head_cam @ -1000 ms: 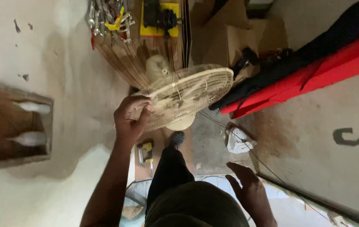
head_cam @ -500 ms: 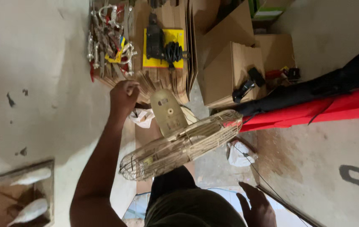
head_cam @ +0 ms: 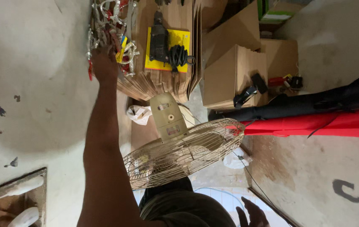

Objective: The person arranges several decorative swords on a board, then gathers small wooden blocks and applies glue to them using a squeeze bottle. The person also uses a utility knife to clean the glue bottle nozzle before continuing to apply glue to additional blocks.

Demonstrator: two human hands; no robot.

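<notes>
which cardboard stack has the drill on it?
The fanned stack of flattened cardboard by the left hand. The black drill lies there on a yellow card; the folded boxes to its right carry smaller black items.

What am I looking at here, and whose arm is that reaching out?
The picture comes from a camera worn on a person's head, looking down, so the arm is their own. Their left hand reaches into a pile of small metal tools lying on stacked cardboard. It seems to hold nothing yet. Their right hand is open, low at the edge. Just below is a cream-coloured fan in a wire cage. Nearby lie a dark power drill on a yellow card, cardboard boxes and a red bag.
</notes>
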